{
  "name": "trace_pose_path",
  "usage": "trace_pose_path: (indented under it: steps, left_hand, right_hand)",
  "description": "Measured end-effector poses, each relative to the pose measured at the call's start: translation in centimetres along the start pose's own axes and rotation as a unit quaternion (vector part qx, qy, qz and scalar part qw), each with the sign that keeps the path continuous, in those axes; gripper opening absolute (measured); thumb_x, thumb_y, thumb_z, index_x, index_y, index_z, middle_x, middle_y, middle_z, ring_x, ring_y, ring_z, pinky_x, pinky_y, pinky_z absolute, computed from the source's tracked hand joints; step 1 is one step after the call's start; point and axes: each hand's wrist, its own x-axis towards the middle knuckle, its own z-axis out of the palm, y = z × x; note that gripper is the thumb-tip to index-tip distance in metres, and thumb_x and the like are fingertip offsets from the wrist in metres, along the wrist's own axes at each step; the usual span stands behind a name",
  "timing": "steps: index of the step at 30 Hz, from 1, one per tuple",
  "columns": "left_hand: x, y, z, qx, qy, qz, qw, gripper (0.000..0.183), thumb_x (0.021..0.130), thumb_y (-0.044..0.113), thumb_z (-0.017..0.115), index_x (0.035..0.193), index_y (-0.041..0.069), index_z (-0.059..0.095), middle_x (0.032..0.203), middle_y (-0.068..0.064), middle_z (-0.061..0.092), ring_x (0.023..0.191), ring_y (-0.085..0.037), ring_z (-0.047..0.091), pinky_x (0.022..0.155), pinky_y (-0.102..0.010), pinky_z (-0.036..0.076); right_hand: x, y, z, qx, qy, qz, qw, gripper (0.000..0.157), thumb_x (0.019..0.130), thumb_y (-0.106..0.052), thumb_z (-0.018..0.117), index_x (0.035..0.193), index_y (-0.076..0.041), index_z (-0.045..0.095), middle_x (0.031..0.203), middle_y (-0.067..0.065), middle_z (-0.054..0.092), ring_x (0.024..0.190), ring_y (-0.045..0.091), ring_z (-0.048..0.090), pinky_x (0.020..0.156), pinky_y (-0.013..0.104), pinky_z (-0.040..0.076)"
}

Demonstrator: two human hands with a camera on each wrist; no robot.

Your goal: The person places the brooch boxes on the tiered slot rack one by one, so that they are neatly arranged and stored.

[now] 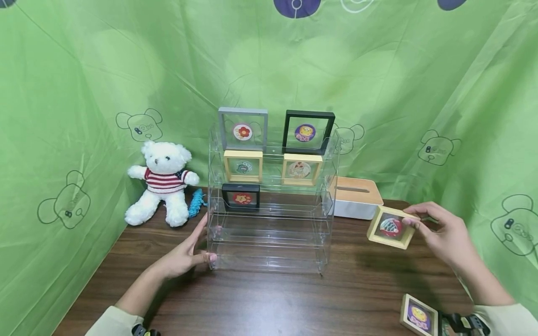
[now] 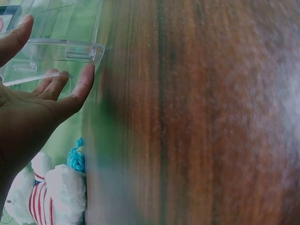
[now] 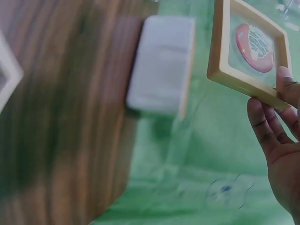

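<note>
A clear acrylic tiered display rack (image 1: 269, 261) stands on the table. My left hand (image 1: 180, 257) rests against its left side, thumb at the front corner and fingers fairly straight; in the left wrist view the fingertips (image 2: 86, 77) touch the clear panel. To the right of the rack, my right hand (image 1: 447, 231) pinches a light-wood picture frame (image 1: 374, 232) by its right edge, raised above the table. The frame carries a round red-and-white badge (image 3: 255, 48). On the rack stand a grey frame (image 1: 243, 110), two black frames and two wooden ones.
A white teddy bear (image 1: 166, 158) in a striped sweater sits left of the rack, by a blue knitted thing (image 1: 196, 203). Behind the held frame is a tissue box (image 1: 353, 210). Another wooden frame (image 1: 405, 310) lies near the right wrist. Green cloth (image 1: 269, 56) surrounds the table.
</note>
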Motion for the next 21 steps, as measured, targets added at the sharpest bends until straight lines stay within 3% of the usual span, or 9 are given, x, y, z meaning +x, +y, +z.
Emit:
trace_pose_path:
  steps: [5,10,18,21]
  left_hand:
    - [0.1,-0.1,0.0,-0.006,-0.001,-0.001,1.0,0.124,0.101,0.005,0.079,0.177,0.04,-0.013,0.18,-0.037,0.011,0.163,-0.063,0.011,0.106,-0.023,0.058]
    - [0.1,-0.2,-0.1,-0.002,-0.002,-0.002,1.0,0.125,0.1,0.006,0.079,0.177,0.04,-0.013,0.18,-0.037,0.01,0.164,-0.061,0.01,0.106,-0.023,0.058]
    - [0.1,-0.3,-0.1,0.009,0.002,0.003,1.0,0.124,0.1,0.006,0.079,0.177,0.039,-0.013,0.181,-0.036,0.007,0.163,-0.061,0.011,0.107,-0.022,0.057]
    - [0.0,-0.2,-0.1,0.014,0.004,0.003,0.9999,0.124,0.101,0.006,0.079,0.177,0.037,-0.014,0.18,-0.037,0.01,0.163,-0.061,0.013,0.107,-0.023,0.057]
  right_hand:
    - [2.1,-3.1,0.1,0.023,-0.003,-0.015,1.0,0.048,0.078,0.028,0.082,0.115,-0.004,0.081,0.113,-0.016,0.075,0.094,-0.007,0.069,0.082,0.005,0.056]
    - [3.7,-5.9,0.9,0.095,0.004,-0.025,0.995,0.045,0.076,0.031,0.08,0.112,0.004,0.08,0.112,-0.002,0.078,0.1,0.001,0.073,0.086,0.013,0.062]
    - [6.7,-9.6,3.1,0.271,0.008,-0.046,0.961,0.037,0.078,0.038,0.073,0.108,0.017,0.075,0.111,0.011,0.078,0.106,0.013,0.075,0.092,0.024,0.064]
    - [7.8,-11.3,4.0,0.264,0.005,-0.029,0.964,0.034,0.081,0.033,0.077,0.108,0.013,0.078,0.11,0.009,0.078,0.104,0.012,0.075,0.091,0.026,0.064]
